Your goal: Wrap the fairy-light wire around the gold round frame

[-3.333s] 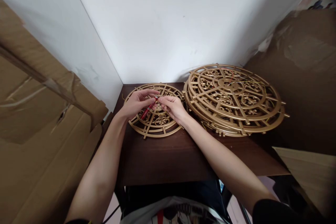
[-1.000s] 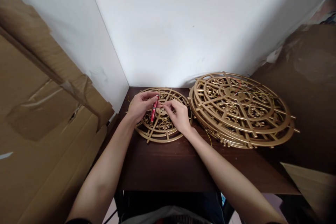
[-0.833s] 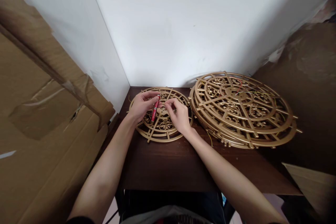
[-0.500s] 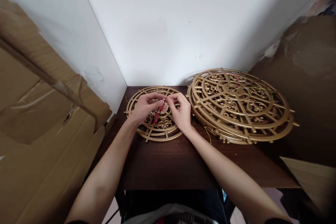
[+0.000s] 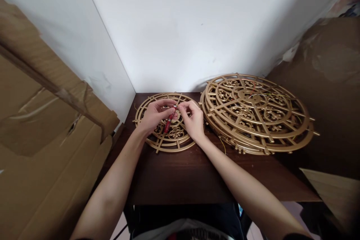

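Observation:
A slim red pen-like tool (image 5: 169, 121) with silver bands slants over a round gold openwork panel (image 5: 176, 147) that lies flat on the dark table. My left hand (image 5: 156, 115) is closed round its upper part, with thumb and fingers meeting near the top end. Close beside that end, my right hand (image 5: 193, 119) makes a pinch. Whatever sits between its fingertips is too small to make out. Both hands hover above the middle of the panel, hiding parts of its scrollwork.
To the right, several similar gold panels (image 5: 261, 135) form a stack, with thin yellow and red wires on top. A yellow wire (image 5: 222, 144) curls onto the brown table (image 5: 180, 183). Cardboard (image 5: 42, 127) stands on the left, and more cardboard (image 5: 332, 93) on the right. A white wall (image 5: 174, 26) rises behind.
Barely anything differs. My right hand has shifted very slightly left, its fingertips still near the top of the red tool, and my left hand keeps its hold.

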A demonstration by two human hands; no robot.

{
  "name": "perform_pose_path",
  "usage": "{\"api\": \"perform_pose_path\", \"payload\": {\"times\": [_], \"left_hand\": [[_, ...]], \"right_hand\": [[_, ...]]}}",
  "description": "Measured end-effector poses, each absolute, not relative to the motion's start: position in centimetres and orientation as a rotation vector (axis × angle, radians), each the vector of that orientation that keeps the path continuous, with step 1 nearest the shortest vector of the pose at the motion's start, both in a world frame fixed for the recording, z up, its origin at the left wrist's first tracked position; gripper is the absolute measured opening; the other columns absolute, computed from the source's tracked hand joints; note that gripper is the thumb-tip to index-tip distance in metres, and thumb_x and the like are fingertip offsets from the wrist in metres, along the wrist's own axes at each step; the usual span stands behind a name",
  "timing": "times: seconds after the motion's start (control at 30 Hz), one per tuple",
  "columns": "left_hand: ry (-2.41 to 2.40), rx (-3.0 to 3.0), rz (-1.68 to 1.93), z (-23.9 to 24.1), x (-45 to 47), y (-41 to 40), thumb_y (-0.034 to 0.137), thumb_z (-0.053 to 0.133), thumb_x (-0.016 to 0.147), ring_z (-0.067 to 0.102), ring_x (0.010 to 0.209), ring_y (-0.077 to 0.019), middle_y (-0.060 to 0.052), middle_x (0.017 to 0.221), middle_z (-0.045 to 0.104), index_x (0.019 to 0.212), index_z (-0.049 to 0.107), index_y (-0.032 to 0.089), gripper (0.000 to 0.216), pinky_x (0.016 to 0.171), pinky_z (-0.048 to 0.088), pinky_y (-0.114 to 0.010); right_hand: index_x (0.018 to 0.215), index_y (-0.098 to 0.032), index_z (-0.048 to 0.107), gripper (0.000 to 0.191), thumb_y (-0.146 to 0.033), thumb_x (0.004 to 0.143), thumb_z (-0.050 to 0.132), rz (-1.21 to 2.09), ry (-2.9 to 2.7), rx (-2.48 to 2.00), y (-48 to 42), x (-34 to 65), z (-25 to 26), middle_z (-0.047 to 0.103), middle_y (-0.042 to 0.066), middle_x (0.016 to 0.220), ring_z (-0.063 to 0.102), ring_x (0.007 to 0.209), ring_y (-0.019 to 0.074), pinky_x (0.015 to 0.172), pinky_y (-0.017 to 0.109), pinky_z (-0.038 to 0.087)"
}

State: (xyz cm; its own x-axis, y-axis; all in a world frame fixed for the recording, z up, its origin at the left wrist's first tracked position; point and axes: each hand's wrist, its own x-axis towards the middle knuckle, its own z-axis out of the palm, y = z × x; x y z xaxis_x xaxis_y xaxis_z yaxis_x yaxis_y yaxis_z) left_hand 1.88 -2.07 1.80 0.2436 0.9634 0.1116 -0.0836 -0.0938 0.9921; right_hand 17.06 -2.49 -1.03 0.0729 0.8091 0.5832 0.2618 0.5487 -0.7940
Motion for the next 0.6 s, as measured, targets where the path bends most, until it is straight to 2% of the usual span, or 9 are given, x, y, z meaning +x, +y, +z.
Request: {"api": "perform_pose_path", "payload": {"times": [0.27, 0.6], "left_hand": [[0.928, 1.363, 1.134, 1.76, 1.69, -2.02, 0.027, 0.074, 0.072, 0.069, 0.071, -0.0165, -0.005, 0.090, 0.067, 0.101, 0.065, 0.015, 0.033, 0.070, 0.058, -0.031], [0.894, 1.347, 1.121, 1.66, 1.80, -1.95, 0.026, 0.074, 0.071, 0.068, 0.070, -0.0157, -0.003, 0.084, 0.067, 0.099, 0.065, 0.015, 0.031, 0.074, 0.058, -0.033]], "right_hand": [[0.080, -0.019, 0.060, 0.013, -0.025, 0.089, 0.053, 0.486, -1.492, -0.968, -2.63, 17.12, -0.92, 0.059, 0.002, 0.079, 0.053, 0.072, 0.0142, 0.068, 0.027, 0.044], [0.080, -0.018, 0.060, 0.012, -0.022, 0.089, 0.053, 0.476, -1.492, -0.950, -2.72, 17.06, -0.98, 0.058, 0.002, 0.078, 0.053, 0.072, 0.0139, 0.068, 0.027, 0.043]]}}
